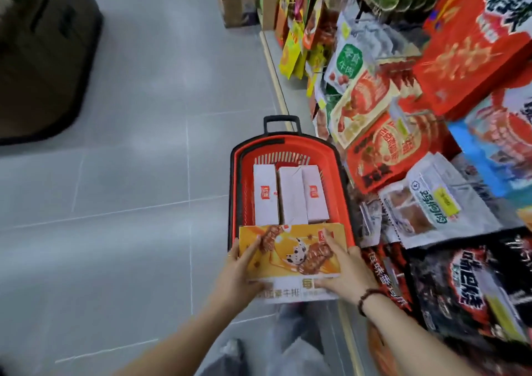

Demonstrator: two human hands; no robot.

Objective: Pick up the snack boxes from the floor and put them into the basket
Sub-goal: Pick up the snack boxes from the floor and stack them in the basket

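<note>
A yellow snack box [290, 253] with a steak picture is held over the near end of the red basket [244, 174]. My left hand [239, 275] grips its left edge and my right hand [342, 266] grips its right side, fingers spread on top. Inside the basket lie three white snack boxes [288, 197] side by side, lengthwise. The basket stands on the grey tiled floor with its black pull handle [280, 121] at the far end.
A shelf [431, 145] packed with red, white and black snack bags and gift boxes runs along the right, close to the basket. A dark suitcase-like object [43, 53] stands at the far left. Cardboard boxes [239, 1] sit at the back. My legs [290, 344] are below.
</note>
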